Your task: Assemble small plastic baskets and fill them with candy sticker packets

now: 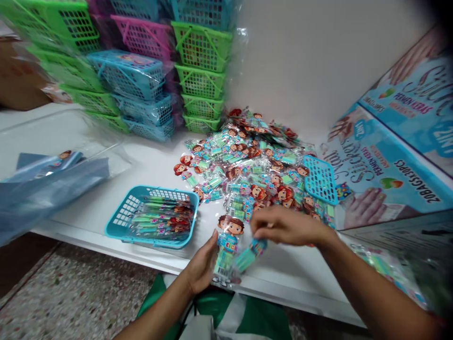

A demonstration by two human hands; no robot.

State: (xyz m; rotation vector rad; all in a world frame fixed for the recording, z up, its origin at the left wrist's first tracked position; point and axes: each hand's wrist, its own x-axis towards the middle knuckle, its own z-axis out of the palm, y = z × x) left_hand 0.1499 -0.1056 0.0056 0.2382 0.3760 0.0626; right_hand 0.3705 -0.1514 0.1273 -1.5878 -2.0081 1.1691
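Note:
My left hand is closed around the side of a clear candy packet with a cartoon print and green sticks inside. Pinched in my right hand is another candy packet, tilted down beside the first one. To the left stands a blue basket with several packets laid in rows. Behind my hands spreads a loose heap of the same packets. Whether my left hand holds more than one packet, I cannot tell.
Stacked green baskets and blue baskets, wrapped in plastic, stand at the back left. A printed carton is on the right, near a blue basket lid. Clear plastic bags lie at left.

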